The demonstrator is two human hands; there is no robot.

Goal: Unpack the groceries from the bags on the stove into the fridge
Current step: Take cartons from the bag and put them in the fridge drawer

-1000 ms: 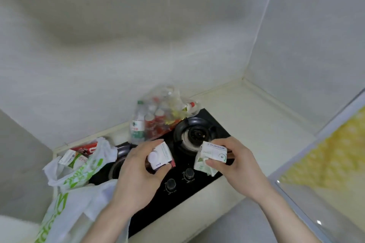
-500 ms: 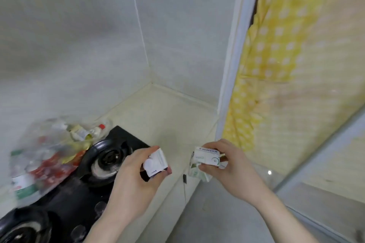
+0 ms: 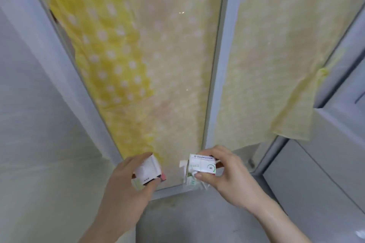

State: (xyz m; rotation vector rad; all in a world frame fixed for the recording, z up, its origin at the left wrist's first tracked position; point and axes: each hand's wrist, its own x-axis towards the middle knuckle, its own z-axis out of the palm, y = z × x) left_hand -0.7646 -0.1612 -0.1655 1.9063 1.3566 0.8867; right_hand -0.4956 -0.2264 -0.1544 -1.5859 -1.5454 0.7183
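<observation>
Both hands carry groceries in front of a glass door backed by a yellow dotted curtain. The left hand grips a small white carton; the right hand pinches a white and green carton between thumb and fingers, with more packaging hanging loose beneath it. Neither stove nor bags are in view, and the grey panel at right may be the fridge. Risk: with both hands occupied, opening a door could loosen a grip and drop a carton.
</observation>
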